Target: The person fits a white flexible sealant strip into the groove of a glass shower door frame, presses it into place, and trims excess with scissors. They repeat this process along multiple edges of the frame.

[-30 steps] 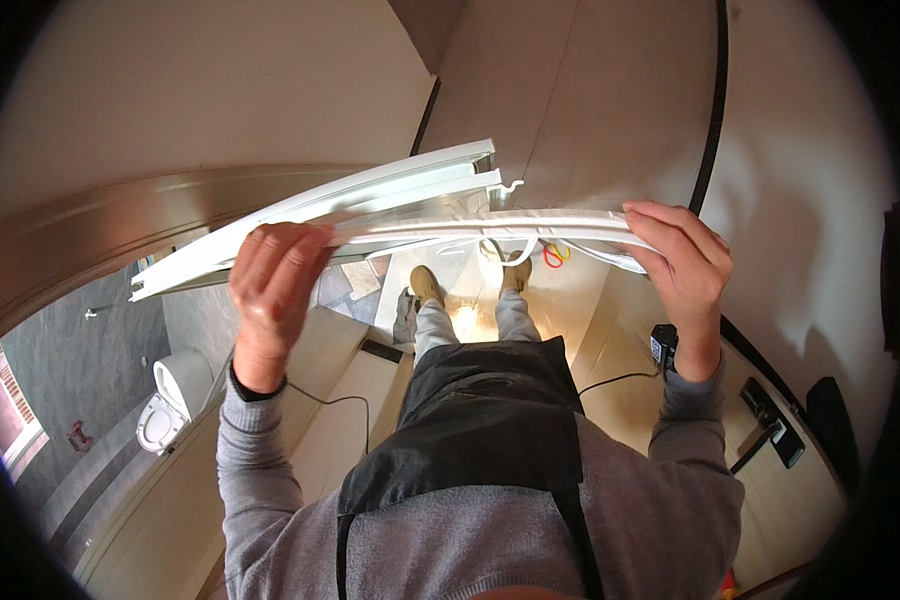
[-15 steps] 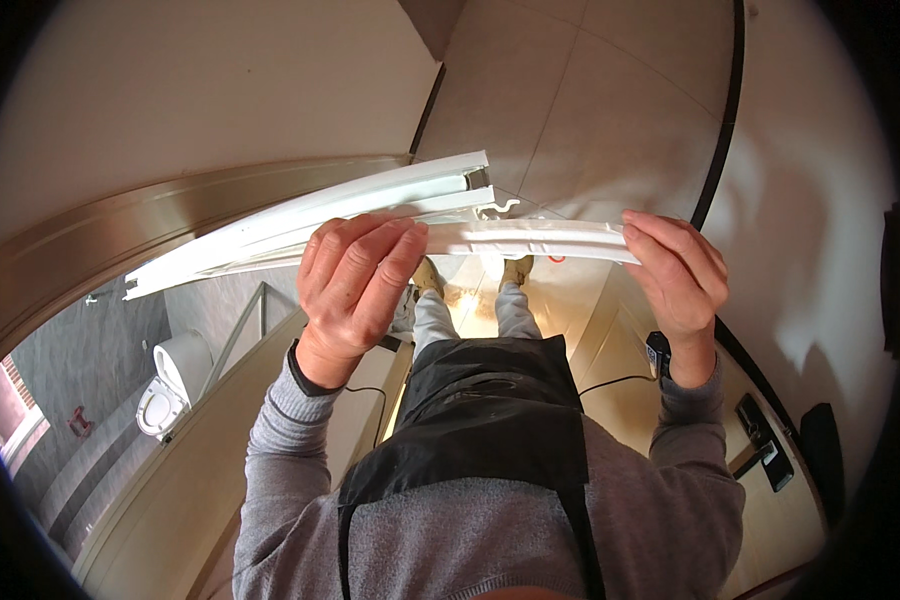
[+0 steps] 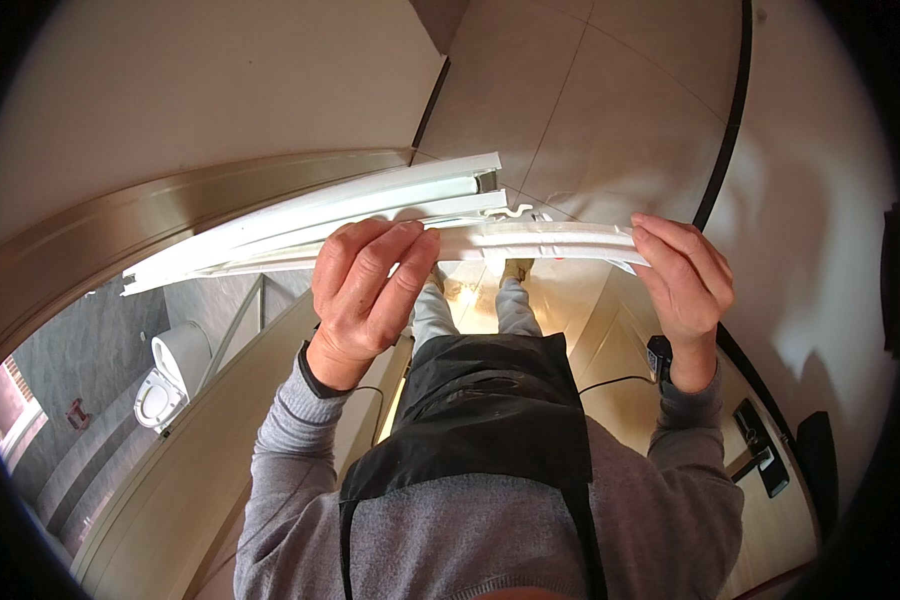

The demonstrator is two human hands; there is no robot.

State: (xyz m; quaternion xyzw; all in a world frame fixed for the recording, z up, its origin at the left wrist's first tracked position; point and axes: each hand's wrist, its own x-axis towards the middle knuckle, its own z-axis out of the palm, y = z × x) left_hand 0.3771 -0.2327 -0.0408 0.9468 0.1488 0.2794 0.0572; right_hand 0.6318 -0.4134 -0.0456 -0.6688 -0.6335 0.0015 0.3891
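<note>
A flat white strip (image 3: 545,240), glossy and slightly creased, stretches between my two hands. My left hand (image 3: 368,290) pinches its left end, with the fingertips folded over it. My right hand (image 3: 682,275) grips the other end between thumb and fingers. Just beyond my left hand lies a long white channelled profile (image 3: 330,215), running from the far left to the middle with its open end showing. A small curled white piece (image 3: 510,211) sticks out near that end. The fingers partly cover the strip and the profile's near edge.
A brown door frame (image 3: 220,190) curves along the left. Past it, a white toilet (image 3: 175,370) stands in a grey-tiled room. At lower right is a door with a black handle (image 3: 762,448); a pale wall (image 3: 800,200) rises on the right. Floor tiles (image 3: 630,100) stretch ahead.
My left hand and the white profile have shifted slightly to the right. My right hand has moved a little the same way, still pinching the strip.
</note>
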